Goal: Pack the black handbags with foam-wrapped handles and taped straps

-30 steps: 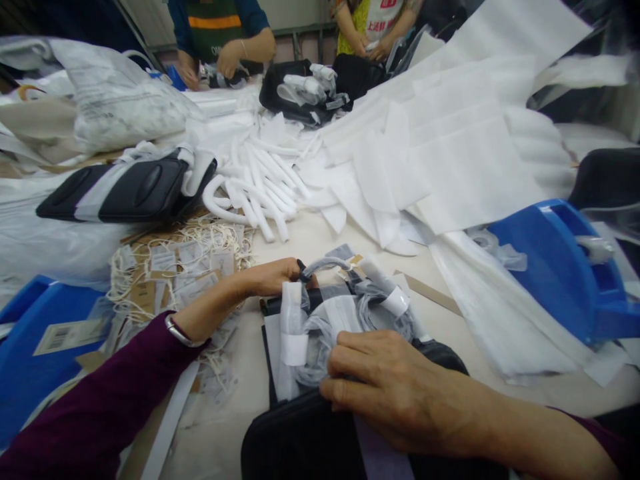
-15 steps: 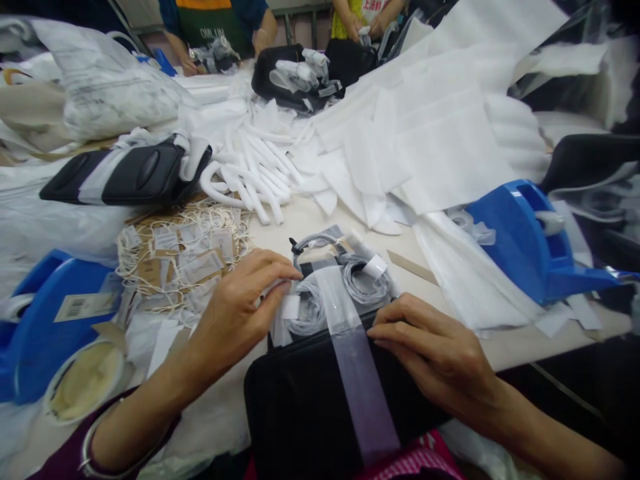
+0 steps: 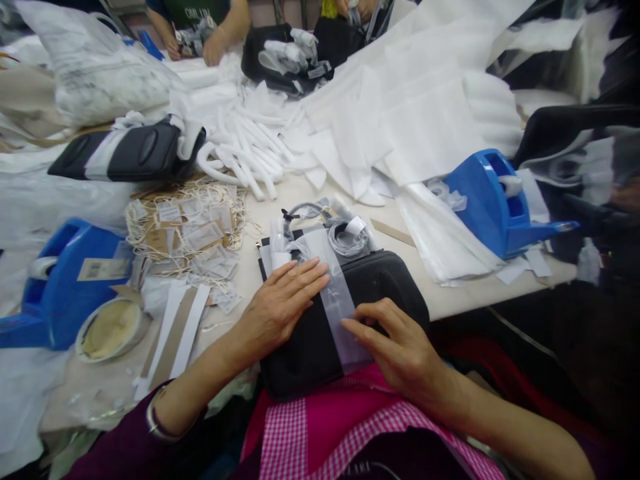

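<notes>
A black zip case lies at the table's near edge, with a translucent white strip running down its middle. Wrapped grey cables rest at its far end. My left hand lies flat on the case, fingers stretched out and touching the strip's left side. My right hand rests on the lower part of the case, fingers spread, fingertips at the strip's right edge. Neither hand holds anything.
Blue tape dispensers stand at the left and at the right. A pile of string tags, another black case, white foam tubes and white sheets cover the table. Other people's hands work at the far side.
The view has dropped toward my lap. Both hands slid from the cable bundle down onto the case and now lie flat beside the strip.
</notes>
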The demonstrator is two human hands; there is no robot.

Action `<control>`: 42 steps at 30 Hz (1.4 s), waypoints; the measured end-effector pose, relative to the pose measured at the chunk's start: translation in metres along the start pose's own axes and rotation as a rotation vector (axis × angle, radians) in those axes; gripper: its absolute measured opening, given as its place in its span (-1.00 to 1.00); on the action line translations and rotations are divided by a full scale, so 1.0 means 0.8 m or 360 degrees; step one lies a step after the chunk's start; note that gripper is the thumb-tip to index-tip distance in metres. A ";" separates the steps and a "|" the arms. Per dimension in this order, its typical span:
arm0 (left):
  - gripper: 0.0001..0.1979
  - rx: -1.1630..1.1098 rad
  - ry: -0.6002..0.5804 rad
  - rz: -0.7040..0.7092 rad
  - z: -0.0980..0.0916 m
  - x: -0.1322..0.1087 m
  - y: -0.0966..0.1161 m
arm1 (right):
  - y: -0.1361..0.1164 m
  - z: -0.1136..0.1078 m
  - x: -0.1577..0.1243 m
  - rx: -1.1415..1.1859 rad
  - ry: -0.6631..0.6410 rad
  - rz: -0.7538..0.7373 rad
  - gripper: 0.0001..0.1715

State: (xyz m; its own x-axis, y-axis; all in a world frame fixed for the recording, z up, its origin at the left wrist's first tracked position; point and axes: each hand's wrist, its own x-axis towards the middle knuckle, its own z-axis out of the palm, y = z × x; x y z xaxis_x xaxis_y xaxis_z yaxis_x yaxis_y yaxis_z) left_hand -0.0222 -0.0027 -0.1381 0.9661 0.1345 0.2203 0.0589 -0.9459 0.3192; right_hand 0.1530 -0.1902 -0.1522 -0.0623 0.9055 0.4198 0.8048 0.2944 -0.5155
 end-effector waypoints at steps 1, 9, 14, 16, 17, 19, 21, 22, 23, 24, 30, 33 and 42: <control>-0.50 0.0014 -0.0006 -0.0002 0.003 -0.001 -0.001 | 0.002 -0.002 0.003 -0.0012 -0.0078 -0.0083 -0.54; -0.51 0.0026 0.0078 0.0009 0.016 -0.006 -0.001 | -0.001 -0.029 0.092 -0.0382 -0.0994 -0.0708 -0.78; -0.42 -0.0045 0.0155 -0.0015 0.022 -0.010 -0.004 | -0.021 -0.028 0.130 -0.0570 -0.1240 -0.1001 -0.80; -0.41 -0.0080 0.0193 -0.0024 0.022 -0.010 -0.004 | -0.025 -0.026 0.133 -0.0537 -0.1323 -0.1103 -0.83; -0.41 -0.0094 0.0205 -0.0030 0.021 -0.010 -0.004 | -0.027 -0.025 0.133 -0.0520 -0.1367 -0.1124 -0.84; -0.42 -0.0109 0.0215 -0.0035 0.020 -0.011 -0.003 | -0.028 -0.024 0.131 -0.0519 -0.1436 -0.1107 -0.84; -0.42 -0.0119 0.0209 -0.0033 0.019 -0.011 -0.001 | -0.028 -0.023 0.129 -0.0531 -0.1472 -0.1074 -0.85; -0.43 -0.0122 0.0210 -0.0031 0.019 -0.011 -0.001 | -0.029 -0.023 0.129 -0.0530 -0.1481 -0.1065 -0.85; -0.43 -0.0125 0.0211 -0.0030 0.019 -0.011 -0.001 | -0.029 -0.023 0.129 -0.0526 -0.1488 -0.1064 -0.86; -0.44 -0.0128 0.0211 -0.0032 0.019 -0.011 -0.001 | -0.029 -0.023 0.129 -0.0521 -0.1497 -0.1068 -0.87; -0.44 -0.0147 0.0220 -0.0048 0.021 -0.012 -0.002 | -0.032 -0.022 0.127 -0.0566 -0.1493 -0.1119 -0.85; -0.43 -0.0135 0.0227 -0.0072 0.021 -0.013 -0.002 | -0.032 -0.018 0.126 -0.0581 -0.1443 -0.1188 -0.88; -0.42 -0.0083 0.0207 -0.0052 0.020 -0.012 -0.003 | -0.027 -0.008 0.127 -0.0575 -0.1383 -0.1265 -0.89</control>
State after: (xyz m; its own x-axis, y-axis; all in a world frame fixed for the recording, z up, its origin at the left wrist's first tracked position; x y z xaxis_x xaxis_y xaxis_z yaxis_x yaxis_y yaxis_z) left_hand -0.0272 -0.0062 -0.1559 0.9230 0.2055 0.3253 0.0736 -0.9241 0.3749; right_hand 0.1330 -0.1070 -0.0933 -0.8702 0.4566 -0.1853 0.4723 0.8800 -0.0495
